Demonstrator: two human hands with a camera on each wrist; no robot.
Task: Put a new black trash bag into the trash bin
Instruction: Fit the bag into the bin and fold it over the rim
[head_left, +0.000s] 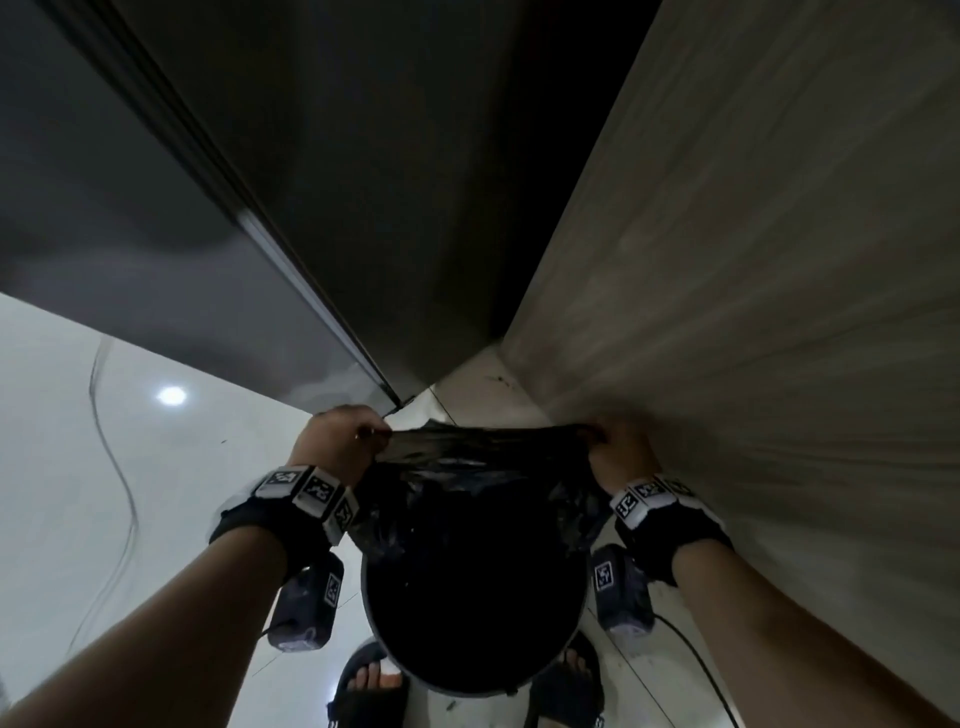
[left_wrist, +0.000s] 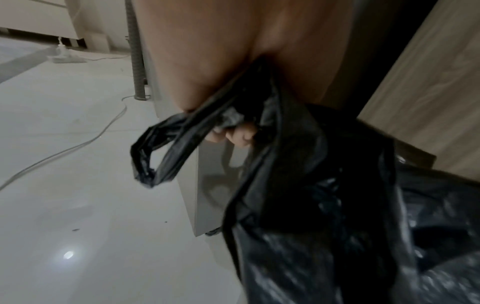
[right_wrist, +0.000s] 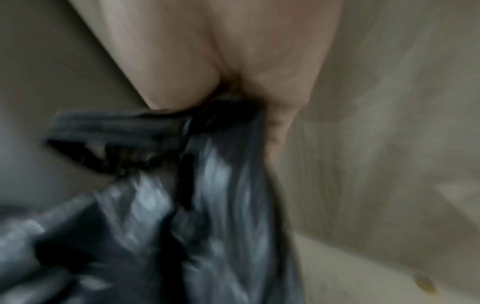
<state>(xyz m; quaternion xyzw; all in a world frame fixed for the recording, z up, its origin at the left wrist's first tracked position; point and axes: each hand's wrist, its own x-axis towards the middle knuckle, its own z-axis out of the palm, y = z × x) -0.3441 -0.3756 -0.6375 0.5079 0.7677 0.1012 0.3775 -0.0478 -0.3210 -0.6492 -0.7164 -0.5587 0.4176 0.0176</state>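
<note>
A black trash bag (head_left: 483, 483) hangs stretched between my two hands above a round dark trash bin (head_left: 475, 623) on the floor. My left hand (head_left: 345, 441) pinches the bag's left top edge; in the left wrist view a loop handle (left_wrist: 166, 148) sticks out past the hand (left_wrist: 233, 82). My right hand (head_left: 618, 449) grips the right top edge; the right wrist view is blurred but shows the hand (right_wrist: 233, 72) clamped on bunched black plastic (right_wrist: 207, 185). The bag's lower part drops into the bin's mouth.
A dark grey appliance (head_left: 182, 234) stands close on the left, a wood-grain cabinet wall (head_left: 779, 260) close on the right, forming a narrow corner. A cable (head_left: 119, 467) trails over the glossy white floor (head_left: 52, 467). My sandalled feet (head_left: 371, 686) flank the bin.
</note>
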